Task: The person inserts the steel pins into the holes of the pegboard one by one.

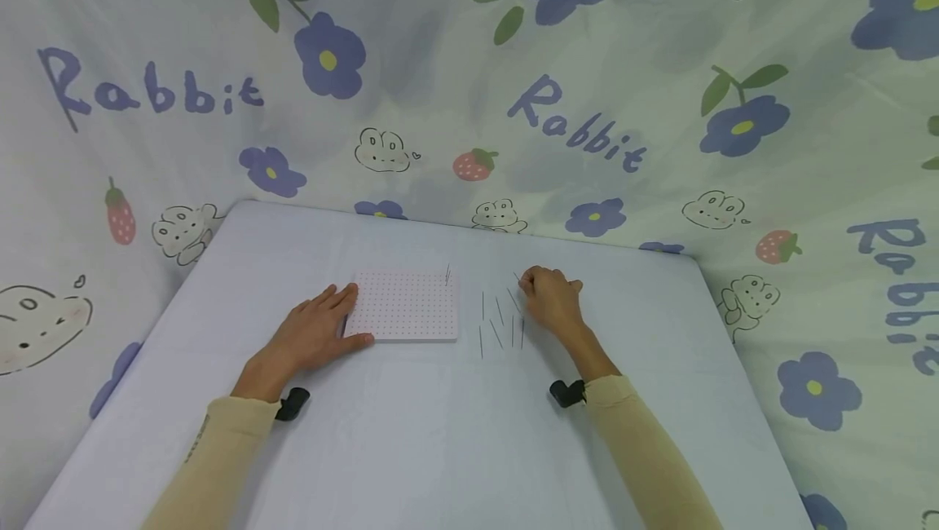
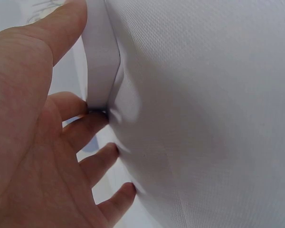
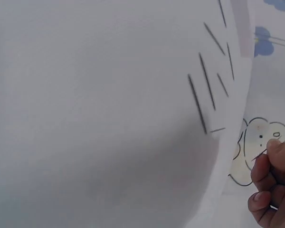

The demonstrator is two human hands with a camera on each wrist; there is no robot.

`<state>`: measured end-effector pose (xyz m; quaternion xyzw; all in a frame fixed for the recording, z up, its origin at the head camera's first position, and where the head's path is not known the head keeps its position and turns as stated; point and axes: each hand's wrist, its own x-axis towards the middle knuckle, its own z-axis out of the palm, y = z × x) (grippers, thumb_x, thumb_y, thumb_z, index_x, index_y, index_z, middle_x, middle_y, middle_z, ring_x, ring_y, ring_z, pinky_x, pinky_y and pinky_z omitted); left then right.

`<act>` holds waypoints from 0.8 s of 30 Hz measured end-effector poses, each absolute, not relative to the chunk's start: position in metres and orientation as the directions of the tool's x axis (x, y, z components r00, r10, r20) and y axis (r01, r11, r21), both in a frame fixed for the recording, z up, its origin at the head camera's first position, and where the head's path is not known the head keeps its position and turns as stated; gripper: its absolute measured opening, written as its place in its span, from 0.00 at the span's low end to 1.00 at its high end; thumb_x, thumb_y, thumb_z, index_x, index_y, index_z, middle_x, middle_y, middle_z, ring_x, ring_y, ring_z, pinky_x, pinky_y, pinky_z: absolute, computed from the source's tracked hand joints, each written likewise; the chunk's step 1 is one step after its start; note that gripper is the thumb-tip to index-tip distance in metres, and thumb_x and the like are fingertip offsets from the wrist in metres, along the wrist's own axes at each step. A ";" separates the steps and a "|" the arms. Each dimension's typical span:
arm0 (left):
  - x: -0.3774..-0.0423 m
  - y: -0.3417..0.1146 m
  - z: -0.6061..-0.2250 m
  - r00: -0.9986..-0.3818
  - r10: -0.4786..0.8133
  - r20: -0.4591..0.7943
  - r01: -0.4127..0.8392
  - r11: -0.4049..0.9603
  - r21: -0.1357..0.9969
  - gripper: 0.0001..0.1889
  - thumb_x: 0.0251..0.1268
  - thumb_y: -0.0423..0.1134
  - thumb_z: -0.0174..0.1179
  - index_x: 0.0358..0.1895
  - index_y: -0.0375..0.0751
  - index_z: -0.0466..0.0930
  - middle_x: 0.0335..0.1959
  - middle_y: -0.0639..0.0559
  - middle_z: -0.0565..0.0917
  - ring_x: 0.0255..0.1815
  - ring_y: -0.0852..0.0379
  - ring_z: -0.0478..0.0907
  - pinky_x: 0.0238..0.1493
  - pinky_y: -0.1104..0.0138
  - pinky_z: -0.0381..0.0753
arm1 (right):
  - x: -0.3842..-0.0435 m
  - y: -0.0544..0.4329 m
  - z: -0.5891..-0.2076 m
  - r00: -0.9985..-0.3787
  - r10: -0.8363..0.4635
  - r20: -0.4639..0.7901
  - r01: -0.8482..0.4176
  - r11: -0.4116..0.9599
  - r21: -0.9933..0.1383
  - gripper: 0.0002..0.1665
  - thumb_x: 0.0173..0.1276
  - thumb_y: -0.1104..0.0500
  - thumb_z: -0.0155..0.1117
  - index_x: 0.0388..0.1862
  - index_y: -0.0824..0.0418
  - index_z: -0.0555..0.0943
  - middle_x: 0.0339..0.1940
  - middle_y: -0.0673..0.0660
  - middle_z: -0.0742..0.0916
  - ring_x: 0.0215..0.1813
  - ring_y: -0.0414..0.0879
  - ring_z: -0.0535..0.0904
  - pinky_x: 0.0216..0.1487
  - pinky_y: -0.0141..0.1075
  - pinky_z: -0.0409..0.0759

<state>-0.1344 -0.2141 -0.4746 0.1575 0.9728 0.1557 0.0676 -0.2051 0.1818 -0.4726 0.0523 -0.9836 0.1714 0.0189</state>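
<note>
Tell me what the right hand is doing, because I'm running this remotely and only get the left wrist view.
Observer: The right hand pinches a thin stick.
Operator: Good. I only see the side of the white board. What does its top look like?
Observer: From the head view, its top is dotted in neat rows.
Operator: Are any more sticks lying around?
Observer: Yes, several loose sticks lie on the table, to the right of the board.
</note>
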 end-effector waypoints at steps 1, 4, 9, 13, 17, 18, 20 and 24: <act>-0.134 -0.214 -0.475 -0.941 0.327 -0.084 0.285 0.903 0.322 0.49 0.66 0.62 0.63 0.77 0.29 0.56 0.78 0.35 0.59 0.78 0.30 0.53 0.72 0.35 0.56 | -0.206 0.180 -0.471 -0.992 -0.106 0.065 -0.122 0.933 -0.339 0.12 0.79 0.51 0.56 0.43 0.55 0.84 0.37 0.49 0.87 0.43 0.51 0.79 0.45 0.52 0.67; -0.135 -0.214 -0.475 -0.941 0.327 -0.090 0.283 0.904 0.320 0.49 0.66 0.62 0.62 0.77 0.29 0.56 0.79 0.35 0.59 0.78 0.31 0.53 0.72 0.35 0.55 | -0.206 0.175 -0.467 -0.988 -0.132 0.083 -0.154 0.919 -0.364 0.13 0.79 0.51 0.55 0.43 0.56 0.84 0.33 0.49 0.86 0.41 0.50 0.79 0.44 0.51 0.66; -0.136 -0.215 -0.476 -0.941 0.325 -0.093 0.278 0.901 0.333 0.50 0.66 0.63 0.62 0.78 0.30 0.55 0.79 0.36 0.58 0.79 0.31 0.52 0.73 0.35 0.54 | -0.205 0.164 -0.460 -0.976 -0.189 0.111 -0.219 0.884 -0.413 0.12 0.78 0.52 0.57 0.43 0.57 0.84 0.30 0.48 0.85 0.38 0.47 0.77 0.46 0.51 0.66; -0.136 -0.215 -0.477 -0.941 0.326 -0.091 0.281 0.902 0.327 0.50 0.65 0.64 0.61 0.78 0.30 0.55 0.79 0.36 0.58 0.79 0.31 0.52 0.73 0.35 0.54 | -0.205 0.154 -0.456 -0.958 -0.246 0.149 -0.287 0.857 -0.428 0.10 0.75 0.54 0.58 0.40 0.56 0.84 0.32 0.46 0.87 0.38 0.45 0.77 0.46 0.51 0.66; -0.137 -0.216 -0.476 -0.941 0.326 -0.093 0.282 0.904 0.321 0.51 0.65 0.64 0.61 0.78 0.30 0.55 0.79 0.36 0.58 0.79 0.31 0.52 0.73 0.35 0.54 | -0.205 0.143 -0.454 -0.945 -0.272 0.181 -0.325 0.846 -0.423 0.08 0.73 0.54 0.59 0.37 0.54 0.84 0.33 0.45 0.88 0.37 0.43 0.78 0.47 0.50 0.66; -0.137 -0.216 -0.477 -0.940 0.327 -0.094 0.282 0.904 0.320 0.51 0.65 0.65 0.61 0.78 0.30 0.55 0.79 0.36 0.58 0.79 0.31 0.52 0.73 0.35 0.54 | -0.205 0.139 -0.454 -0.943 -0.277 0.185 -0.331 0.844 -0.423 0.07 0.72 0.54 0.60 0.37 0.54 0.84 0.33 0.45 0.88 0.37 0.43 0.78 0.48 0.50 0.66; -0.137 -0.216 -0.477 -0.940 0.326 -0.099 0.280 0.905 0.320 0.51 0.65 0.65 0.61 0.78 0.30 0.55 0.79 0.36 0.58 0.79 0.32 0.52 0.73 0.35 0.54 | -0.205 0.133 -0.453 -0.941 -0.284 0.185 -0.337 0.841 -0.424 0.07 0.72 0.54 0.61 0.37 0.54 0.83 0.33 0.45 0.88 0.37 0.43 0.78 0.49 0.50 0.65; -0.136 -0.216 -0.477 -0.940 0.325 -0.108 0.276 0.906 0.322 0.51 0.65 0.65 0.61 0.78 0.31 0.55 0.79 0.36 0.58 0.79 0.32 0.52 0.73 0.35 0.54 | -0.204 0.122 -0.452 -0.938 -0.296 0.178 -0.345 0.840 -0.420 0.05 0.72 0.54 0.62 0.37 0.52 0.83 0.33 0.44 0.88 0.37 0.42 0.77 0.51 0.50 0.66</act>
